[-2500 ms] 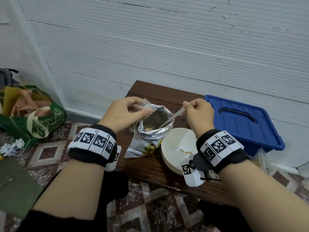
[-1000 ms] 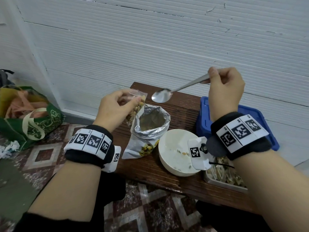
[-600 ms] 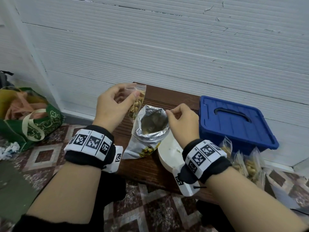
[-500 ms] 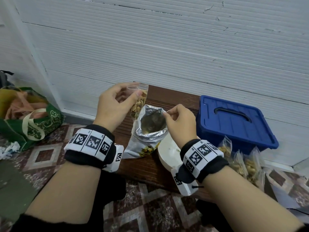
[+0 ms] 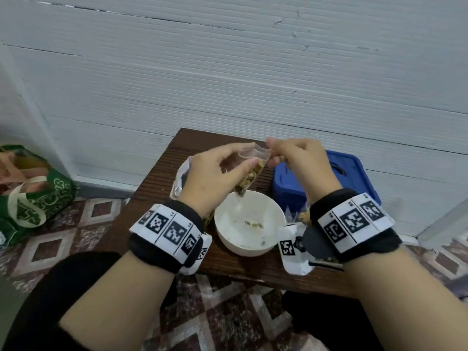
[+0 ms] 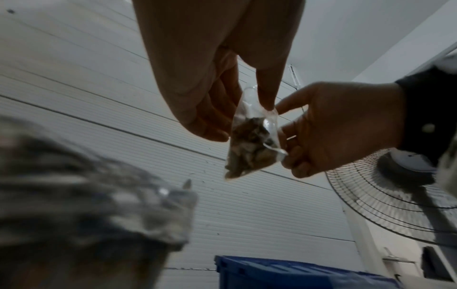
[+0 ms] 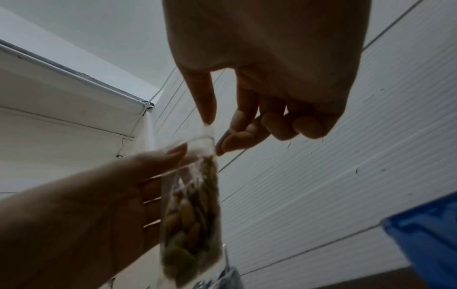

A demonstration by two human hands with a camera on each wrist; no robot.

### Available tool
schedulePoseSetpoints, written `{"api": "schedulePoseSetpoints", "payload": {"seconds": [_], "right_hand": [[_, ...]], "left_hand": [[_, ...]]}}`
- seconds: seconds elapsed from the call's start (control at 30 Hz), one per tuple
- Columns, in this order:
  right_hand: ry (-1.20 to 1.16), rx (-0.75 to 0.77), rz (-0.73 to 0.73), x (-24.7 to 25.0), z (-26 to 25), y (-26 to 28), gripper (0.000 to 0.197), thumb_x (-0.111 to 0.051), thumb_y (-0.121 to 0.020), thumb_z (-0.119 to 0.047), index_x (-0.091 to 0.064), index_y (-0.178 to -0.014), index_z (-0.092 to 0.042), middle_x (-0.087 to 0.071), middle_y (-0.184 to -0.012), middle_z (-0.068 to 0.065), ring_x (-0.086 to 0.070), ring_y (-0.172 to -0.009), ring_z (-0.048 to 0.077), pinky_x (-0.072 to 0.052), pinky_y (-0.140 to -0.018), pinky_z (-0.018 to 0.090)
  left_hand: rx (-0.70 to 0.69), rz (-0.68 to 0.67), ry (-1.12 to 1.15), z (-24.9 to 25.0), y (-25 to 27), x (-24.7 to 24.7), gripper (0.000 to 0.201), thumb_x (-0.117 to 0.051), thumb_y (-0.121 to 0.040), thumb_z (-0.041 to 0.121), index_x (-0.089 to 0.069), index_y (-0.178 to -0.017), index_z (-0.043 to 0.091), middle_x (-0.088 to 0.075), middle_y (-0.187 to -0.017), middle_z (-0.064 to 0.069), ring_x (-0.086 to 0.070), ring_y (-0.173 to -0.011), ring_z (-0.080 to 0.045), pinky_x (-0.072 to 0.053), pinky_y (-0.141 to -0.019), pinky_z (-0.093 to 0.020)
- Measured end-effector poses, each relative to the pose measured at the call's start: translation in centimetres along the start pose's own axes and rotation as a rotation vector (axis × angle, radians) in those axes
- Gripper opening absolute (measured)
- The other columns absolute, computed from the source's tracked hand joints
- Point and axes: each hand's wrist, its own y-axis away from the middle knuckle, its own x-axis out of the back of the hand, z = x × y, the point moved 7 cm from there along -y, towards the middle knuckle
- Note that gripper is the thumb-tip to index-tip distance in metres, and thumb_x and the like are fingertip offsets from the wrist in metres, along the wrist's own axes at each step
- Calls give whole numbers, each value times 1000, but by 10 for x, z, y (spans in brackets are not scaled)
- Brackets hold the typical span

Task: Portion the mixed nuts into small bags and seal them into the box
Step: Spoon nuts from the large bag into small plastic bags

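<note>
Now small bag (image 5: 249, 171) hangs tilted, mouth uppermost, pinched by both hands.

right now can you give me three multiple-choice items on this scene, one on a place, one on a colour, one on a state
1. Where does the small clear plastic bag of nuts hang?
A. above the white round bowl
B. inside the box
C. on the floor

2. What colour is the lidded plastic box?
A. red
B. blue
C. green

3. How is the bag held?
A. left hand alone
B. lying free
C. both hands, the right hand pinching its top

Key: 1 A, its tip points into the bowl; 2 B, lid and wall are blue; 3 C, fingers of both hands touch it.
</note>
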Motion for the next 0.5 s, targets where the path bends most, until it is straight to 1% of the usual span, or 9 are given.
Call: {"api": "schedulePoseSetpoints", "payload": {"seconds": [0.1,0.17,0.2,0.23,0.27,0.3,0.4,0.47,0.5], "right_hand": [[59,-4,-31,24,7,11,35,-68,-86,-27,-68,-56,-9,-58,-53,3,-45,-50,13,-35,-51,11],[96,-5,-33,39,15,18,33,-69,-85,-23,-70,-60,-2,-66,-59,4,-60,-60,5,-40,-60,11],[112,-7,-32,46,20,21,32,-69,-85,-23,-71,-64,0,-70,-66,6,-66,-71,8,-43,-64,13],[126,-6,-30,52,24,24,32,-69,-86,-23,-72,-66,2,-72,-70,11,-68,-80,18,-46,-65,12],[145,-2,-27,58,28,26,32,-69,-86,-22,-71,-66,3,-71,-72,17,-67,-83,26,-46,-62,9],[166,-1,-24,64,31,29,32,-68,-87,-21,-71,-67,5,-70,-72,20,-67,-82,26,-44,-60,5],[215,-16,-26,77,40,35,29,-67,-87,-16,-71,-71,8,-71,-70,11,-67,-70,0,-45,-58,6],[245,-35,-16,84,48,36,27,-67,-87,-16,-71,-72,5,-73,-73,3,-67,-71,-2,-49,-62,17],[256,-42,-8,88,52,36,26,-67,-87,-17,-72,-72,3,-73,-73,0,-66,-71,-3,-48,-61,17]], "left_hand": [[-18,-9,27,4,8,-28,26,-71,-85,17,-71,-111,18,-71,-101,12,-65,-96,4,-49,-84,-14],[-5,-31,42,4,14,-45,26,-71,-85,19,-71,-111,20,-71,-101,12,-65,-96,4,-50,-84,-14],[1,-48,53,4,17,-53,27,-71,-84,20,-71,-111,20,-71,-102,11,-65,-96,4,-50,-84,-14],[7,-66,64,4,20,-61,27,-72,-84,21,-71,-112,20,-71,-103,10,-65,-97,4,-49,-84,-14],[19,-84,74,4,22,-69,29,-72,-83,22,-71,-112,20,-72,-104,10,-64,-97,4,-49,-84,-13],[35,-102,86,4,25,-76,31,-73,-82,22,-71,-113,20,-71,-104,10,-64,-97,5,-48,-84,-12],[99,-170,144,-1,31,-96,41,-78,-77,20,-68,-117,20,-70,-103,13,-64,-95,4,-49,-83,-12],[157,-251,166,-9,34,-110,53,-80,-73,20,-63,-124,20,-68,-109,12,-63,-101,4,-50,-87,-15],[180,-293,151,-14,36,-116,58,-82,-72,21,-61,-127,20,-67,-113,12,-61,-104,4,-49,-89,-15]]}}
